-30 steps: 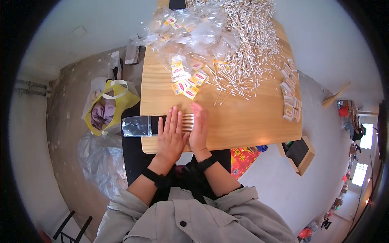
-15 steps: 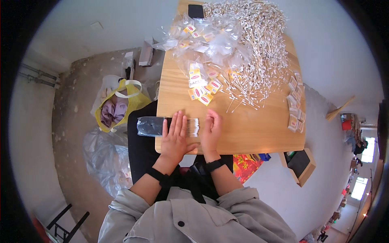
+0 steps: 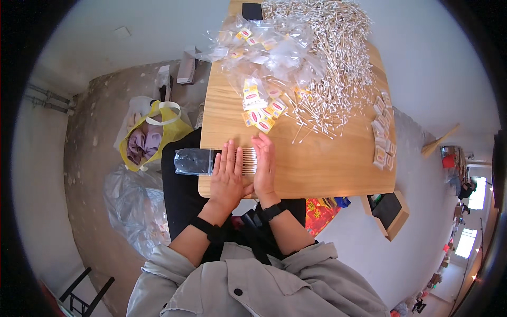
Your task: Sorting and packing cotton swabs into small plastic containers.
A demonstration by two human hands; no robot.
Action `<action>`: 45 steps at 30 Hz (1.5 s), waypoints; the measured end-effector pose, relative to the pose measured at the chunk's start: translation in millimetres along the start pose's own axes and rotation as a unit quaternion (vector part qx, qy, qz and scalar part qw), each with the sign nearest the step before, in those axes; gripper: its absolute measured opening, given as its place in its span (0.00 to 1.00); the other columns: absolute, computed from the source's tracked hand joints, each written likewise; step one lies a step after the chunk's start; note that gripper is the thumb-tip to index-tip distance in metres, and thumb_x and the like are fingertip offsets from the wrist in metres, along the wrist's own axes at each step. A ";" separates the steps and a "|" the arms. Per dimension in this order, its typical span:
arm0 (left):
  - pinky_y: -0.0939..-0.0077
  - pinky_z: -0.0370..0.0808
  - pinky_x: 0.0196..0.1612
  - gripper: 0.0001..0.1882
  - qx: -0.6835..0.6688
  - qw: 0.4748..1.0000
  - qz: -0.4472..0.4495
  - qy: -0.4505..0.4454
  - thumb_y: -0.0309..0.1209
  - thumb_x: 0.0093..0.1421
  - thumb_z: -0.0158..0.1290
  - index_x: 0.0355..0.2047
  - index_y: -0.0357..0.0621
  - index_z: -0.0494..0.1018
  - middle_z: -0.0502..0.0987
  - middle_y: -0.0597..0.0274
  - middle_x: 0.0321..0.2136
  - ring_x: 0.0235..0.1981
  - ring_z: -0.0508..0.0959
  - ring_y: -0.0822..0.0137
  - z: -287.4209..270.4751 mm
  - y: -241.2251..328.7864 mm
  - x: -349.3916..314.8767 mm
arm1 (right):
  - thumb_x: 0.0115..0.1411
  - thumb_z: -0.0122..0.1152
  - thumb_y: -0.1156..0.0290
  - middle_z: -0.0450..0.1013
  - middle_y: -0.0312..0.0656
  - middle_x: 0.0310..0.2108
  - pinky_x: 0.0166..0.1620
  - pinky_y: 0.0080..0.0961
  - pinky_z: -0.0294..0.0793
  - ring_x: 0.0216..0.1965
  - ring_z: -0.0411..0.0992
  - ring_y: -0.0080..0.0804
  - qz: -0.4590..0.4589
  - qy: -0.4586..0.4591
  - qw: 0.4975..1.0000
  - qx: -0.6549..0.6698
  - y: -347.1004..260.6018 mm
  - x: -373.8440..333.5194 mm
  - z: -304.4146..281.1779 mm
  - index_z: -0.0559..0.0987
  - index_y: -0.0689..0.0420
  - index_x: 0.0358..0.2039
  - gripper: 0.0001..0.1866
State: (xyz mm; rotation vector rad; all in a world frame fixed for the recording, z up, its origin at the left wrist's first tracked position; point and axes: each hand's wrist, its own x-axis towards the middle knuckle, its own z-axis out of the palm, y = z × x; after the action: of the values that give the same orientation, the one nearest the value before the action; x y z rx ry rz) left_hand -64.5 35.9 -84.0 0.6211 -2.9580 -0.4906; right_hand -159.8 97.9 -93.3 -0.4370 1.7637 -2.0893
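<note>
A row of cotton swabs [image 3: 248,161] lies side by side near the table's front edge, tips pointing right. Its left part runs under my left hand [image 3: 227,177], which presses flat with fingers stretched out. Left of that hand, a clear plastic bag with a dark flat insert [image 3: 194,161] sticks out past the table's left edge; how far it reaches beneath my hand is hidden. My right hand [image 3: 265,166] stands on its edge against the swabs' right ends, fingers extended and slightly curved, gripping nothing that I can see.
Loose swabs [image 3: 338,53] form a big heap on the table [image 3: 317,166], beside clear bags [image 3: 285,55] and yellow-white cards [image 3: 264,124]. Small packs [image 3: 380,129] line the right edge. A dark flat object [image 3: 252,11] lies at the back; a yellow bag [image 3: 171,127] stands on the floor.
My right hand has moved left from beside the swabs to their right ends, and its curled fingers have straightened. The left hand stays flat in place.
</note>
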 end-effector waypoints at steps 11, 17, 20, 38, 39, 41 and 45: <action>0.56 0.41 0.70 0.56 0.002 1.000 -0.012 -0.023 0.59 0.48 0.57 0.66 0.36 0.49 0.46 0.48 0.69 0.71 0.44 0.55 -8.2 2.8 0.1 | 0.59 0.49 0.79 0.65 0.52 0.47 0.54 0.37 0.64 0.49 0.65 0.47 -0.114 0.005 0.916 -0.384 -15.7 12.1 -19.9 0.67 0.63 0.54 0.21; 0.55 0.41 0.69 0.55 0.024 0.999 -0.012 -0.024 0.59 0.48 0.57 0.66 0.36 0.50 0.47 0.48 0.69 0.71 0.45 0.55 -8.8 4.4 0.5 | 0.53 0.51 0.81 0.62 0.51 0.52 0.58 0.42 0.59 0.55 0.60 0.50 -0.185 0.018 0.854 -0.486 -8.5 23.7 -4.4 0.68 0.61 0.55 0.26; 0.54 0.41 0.69 0.55 0.020 1.000 -0.011 -0.017 0.59 0.48 0.57 0.66 0.35 0.50 0.47 0.48 0.69 0.71 0.45 0.55 -8.2 3.5 0.2 | 0.51 0.51 0.82 0.61 0.50 0.53 0.60 0.43 0.57 0.57 0.58 0.50 -0.220 0.006 0.831 -0.511 -1.9 24.4 -1.9 0.68 0.61 0.55 0.27; 0.47 0.40 0.68 0.45 0.006 1.000 -0.010 0.021 0.44 0.55 0.56 0.66 0.35 0.51 0.48 0.48 0.68 0.70 0.46 0.54 -12.9 -11.1 -8.9 | 0.48 0.51 0.82 0.63 0.48 0.49 0.59 0.45 0.57 0.55 0.60 0.49 -0.243 -0.039 0.816 -0.524 4.0 25.2 -0.7 0.70 0.59 0.53 0.27; 0.46 0.40 0.68 0.44 0.008 1.000 -0.022 0.020 0.43 0.55 0.56 0.66 0.36 0.51 0.48 0.48 0.68 0.70 0.47 0.54 -16.4 -11.3 -7.8 | 0.48 0.51 0.82 0.63 0.48 0.49 0.59 0.44 0.57 0.55 0.60 0.49 -0.244 -0.037 0.814 -0.526 4.4 26.8 -1.3 0.70 0.59 0.52 0.27; 0.45 0.41 0.68 0.42 0.015 0.999 -0.037 0.017 0.41 0.56 0.56 0.66 0.37 0.51 0.50 0.50 0.68 0.70 0.48 0.55 -26.4 -8.3 -5.3 | 0.51 0.51 0.80 0.63 0.47 0.48 0.60 0.44 0.57 0.56 0.60 0.48 -0.248 -0.037 0.808 -0.533 3.5 28.7 0.4 0.71 0.59 0.51 0.24; 0.46 0.41 0.68 0.42 0.093 0.996 -0.012 0.010 0.45 0.57 0.54 0.65 0.37 0.52 0.51 0.53 0.68 0.70 0.49 0.60 -19.8 -1.2 -7.6 | 0.55 0.52 0.75 0.64 0.45 0.48 0.62 0.42 0.56 0.57 0.60 0.47 -0.246 -0.045 0.806 -0.537 -5.5 28.5 4.5 0.71 0.60 0.50 0.19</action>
State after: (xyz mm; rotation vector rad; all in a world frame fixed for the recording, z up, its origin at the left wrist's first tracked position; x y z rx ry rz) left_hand -54.3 32.2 -65.8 0.6755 -3.0017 -0.2109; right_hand -183.3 81.5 -87.2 -1.3719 2.8503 -1.0003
